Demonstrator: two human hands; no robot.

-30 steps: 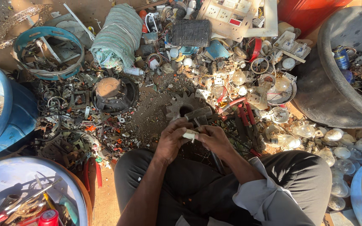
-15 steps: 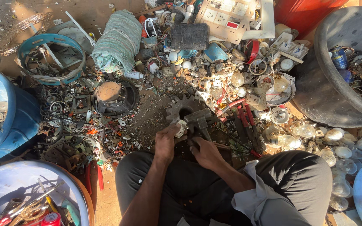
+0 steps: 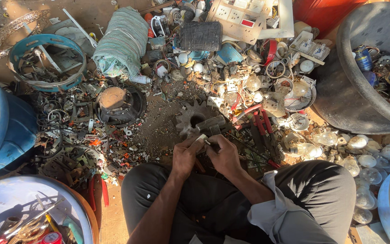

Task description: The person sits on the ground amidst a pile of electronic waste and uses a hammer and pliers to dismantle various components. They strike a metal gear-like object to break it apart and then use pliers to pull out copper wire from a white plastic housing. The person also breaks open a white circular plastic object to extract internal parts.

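Both my hands are low over the dirt floor, just in front of my knees. Left hand (image 3: 187, 156) is curled, fingers pinching a small pale part (image 3: 201, 138). Right hand (image 3: 224, 156) is also curled tight, fingertips meeting the left's at that same part; can't tell whether it grips the part or a thin tool against it. Neither hand is spread.

The part sits right at the near edge of one big rusty gear (image 3: 194, 118), just behind my knuckles, with one grey metal block (image 3: 211, 124) lying on the gear.

Counts, as far as I can tell:
- 1 red-handled cutter (image 3: 262, 131), just right of the gear.
- 1 round speaker (image 3: 119, 103), left of the gear.
- 1 grey-green rolled cloth (image 3: 123, 40), towards the far edge of the floor.
- 1 white switch panel (image 3: 249, 16), far edge.
- 1 blue ring (image 3: 48, 61) full of scrap, far left.
- 1 large dark tub (image 3: 353, 81), far right.
- Clear bulbs (image 3: 357, 153) by my right knee: too many to count.
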